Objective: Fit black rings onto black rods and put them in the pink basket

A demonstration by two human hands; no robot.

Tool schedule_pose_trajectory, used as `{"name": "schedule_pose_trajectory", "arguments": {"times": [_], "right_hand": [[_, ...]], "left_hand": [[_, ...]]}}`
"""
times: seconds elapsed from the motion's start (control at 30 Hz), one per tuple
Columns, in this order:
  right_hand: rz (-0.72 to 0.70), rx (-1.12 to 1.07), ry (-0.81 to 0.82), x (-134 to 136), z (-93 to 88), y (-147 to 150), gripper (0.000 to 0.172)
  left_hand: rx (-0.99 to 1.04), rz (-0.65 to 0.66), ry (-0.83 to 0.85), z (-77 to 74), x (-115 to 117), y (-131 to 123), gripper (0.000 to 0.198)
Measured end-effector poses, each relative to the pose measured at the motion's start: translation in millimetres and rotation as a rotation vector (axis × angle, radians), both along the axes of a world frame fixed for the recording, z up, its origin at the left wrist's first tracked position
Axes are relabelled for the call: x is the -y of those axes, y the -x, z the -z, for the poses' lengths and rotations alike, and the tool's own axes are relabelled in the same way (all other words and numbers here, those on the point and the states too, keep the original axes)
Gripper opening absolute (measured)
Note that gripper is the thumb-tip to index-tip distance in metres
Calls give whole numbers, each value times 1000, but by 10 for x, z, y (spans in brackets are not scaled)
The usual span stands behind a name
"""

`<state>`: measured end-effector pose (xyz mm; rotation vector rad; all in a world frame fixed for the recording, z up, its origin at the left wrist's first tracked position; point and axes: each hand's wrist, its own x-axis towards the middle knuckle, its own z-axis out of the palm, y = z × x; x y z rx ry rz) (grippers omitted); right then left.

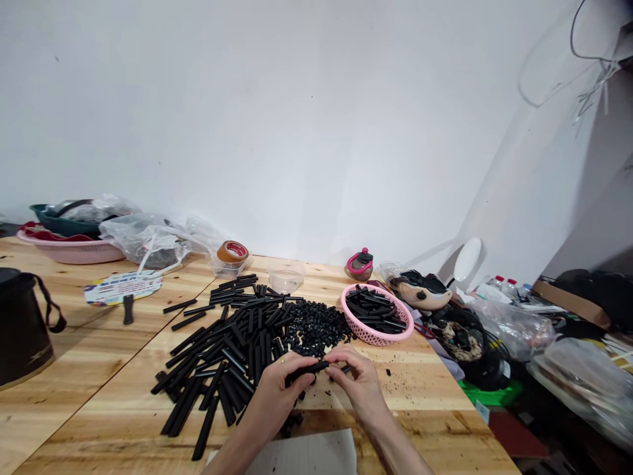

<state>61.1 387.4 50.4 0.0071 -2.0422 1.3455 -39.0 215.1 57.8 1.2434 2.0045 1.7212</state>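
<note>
Black tube [309, 369] is held level just above the near edge of the bench [99, 409], spanning the gap between both hands. The left hand [281, 389] has its grip closed around the tube's left half, with the fingers curled over the top. The right hand [359, 382] pinches the right end with its fingertips, the grip nearly closed; whether a small part is also between those fingertips cannot be told. Holding the tube at both ends probably keeps it steady and close to the body, where fine finger work is easiest.

Supplies lie within reach, directly beyond the hands:
- A loose pile of long black tubes [222, 356] spreads to the left and centre.
- A heap of small black pieces [316, 326] touches the right side of that pile.
- A pink basket [376, 340] just right of the heap contains more black tubes laid roughly parallel, kept apart from the loose stock.

A white sheet [306, 455] lies at the bench edge below the wrists. Farther back stand a clear plastic cup [285, 278] and a brown tape roll [232, 252]. A hand fan [123, 288] lies to the left, well apart from the hands.
</note>
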Motion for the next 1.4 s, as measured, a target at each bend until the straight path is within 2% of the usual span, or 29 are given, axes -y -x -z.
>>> {"name": "schedule_pose_trajectory", "arguments": {"times": [0.2,0.47,0.77,1.07,1.4], "right_hand": [[-25,-30,-7,2,-18,-13,9],[-44,-25,-23,7,-68,-30,8],[-29,-15,-18,-17,-70,-36,8],[-28,-49,-174,-41,-36,-29,7],[37,-90,-351,-6,17,-29,13]], "left_hand": [[-65,-6,-25,59,-2,7,22],[-13,16,10,31,-12,19,23],[48,72,27,75,-25,47,24],[90,78,30,73,-36,24,28],[159,50,68,75,-34,-3,37]]}}
